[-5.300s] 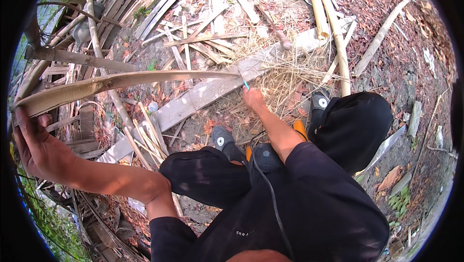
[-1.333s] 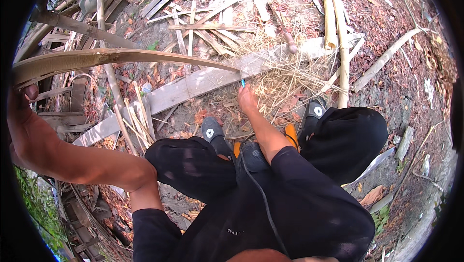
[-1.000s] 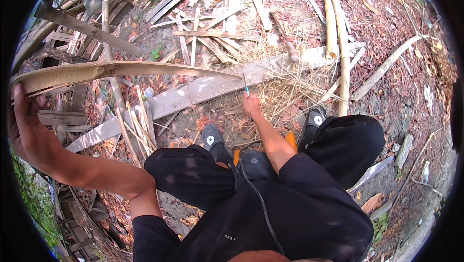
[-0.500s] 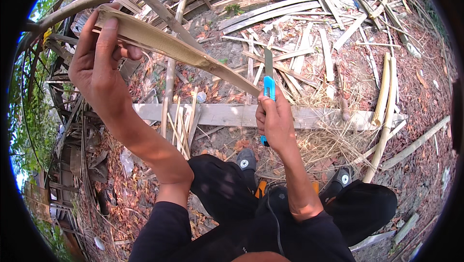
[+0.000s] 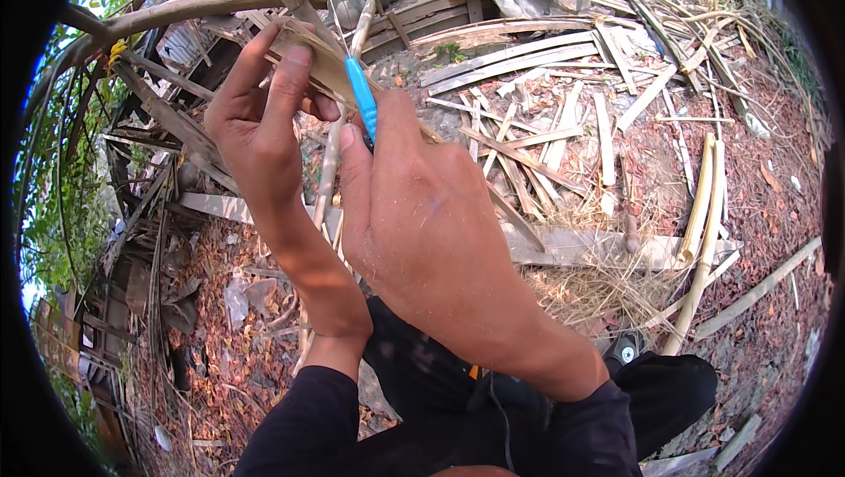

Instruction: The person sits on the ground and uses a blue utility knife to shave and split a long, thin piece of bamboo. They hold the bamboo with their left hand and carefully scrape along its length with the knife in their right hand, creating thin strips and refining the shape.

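Observation:
My left hand (image 5: 264, 125) pinches the upper end of a split bamboo strip (image 5: 319, 68) between thumb and fingers. The strip slants down to the right, and its middle passes behind my other hand; its lower end shows again over the plank. In my right hand (image 5: 431, 222) is a blue utility knife (image 5: 362, 97), its thin blade pointing up past the strip, close to my left fingertips. Whether the blade touches the strip, I cannot tell. Both hands are raised well above the ground.
A flat plank (image 5: 581, 248) lies across the ground, with straw-like shavings (image 5: 581, 297) on its near side. Beyond it are scattered bamboo strips (image 5: 550, 138). Bamboo poles (image 5: 704, 204) lie at right. A branch (image 5: 194, 6) arches across the upper left.
My right hand has moved up and left with the utility knife, from the strip's lower end to near its top. The left hand has shifted right, still gripping the strip.

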A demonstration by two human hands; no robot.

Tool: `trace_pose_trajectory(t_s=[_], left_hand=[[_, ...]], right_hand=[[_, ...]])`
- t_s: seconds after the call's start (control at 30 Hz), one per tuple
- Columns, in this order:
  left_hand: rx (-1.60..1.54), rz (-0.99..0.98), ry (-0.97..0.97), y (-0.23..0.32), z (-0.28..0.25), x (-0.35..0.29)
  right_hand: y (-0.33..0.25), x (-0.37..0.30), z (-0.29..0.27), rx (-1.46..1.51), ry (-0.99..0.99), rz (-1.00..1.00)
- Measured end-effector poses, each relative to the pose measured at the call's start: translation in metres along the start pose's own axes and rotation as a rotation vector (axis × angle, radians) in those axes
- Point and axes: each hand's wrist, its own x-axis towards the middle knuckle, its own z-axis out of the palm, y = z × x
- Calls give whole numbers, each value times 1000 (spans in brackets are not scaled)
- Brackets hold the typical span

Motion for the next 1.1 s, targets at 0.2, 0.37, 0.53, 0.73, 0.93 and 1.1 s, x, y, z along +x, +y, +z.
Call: trace_pose_trajectory(t_s=[0.2, 0.37, 0.53, 0.73, 0.93, 1.1], left_hand=[[65, -1, 22, -3, 0, -2], [114, -6, 62, 0, -2, 1], [146, 17, 62, 4, -2, 0], [89, 13, 94, 6, 8, -3], [223, -14, 77, 1, -9, 2], [110, -2, 62, 3, -1, -2]], right_hand=[[-8, 5, 4, -68, 33, -21], [3, 2, -2, -209, -47, 10], [-21, 1, -4, -168, -14, -31], [-12, 7, -2, -191, -5, -127], [23, -17, -3, -443, -54, 63], [23, -24, -16, -304, -67, 212]])
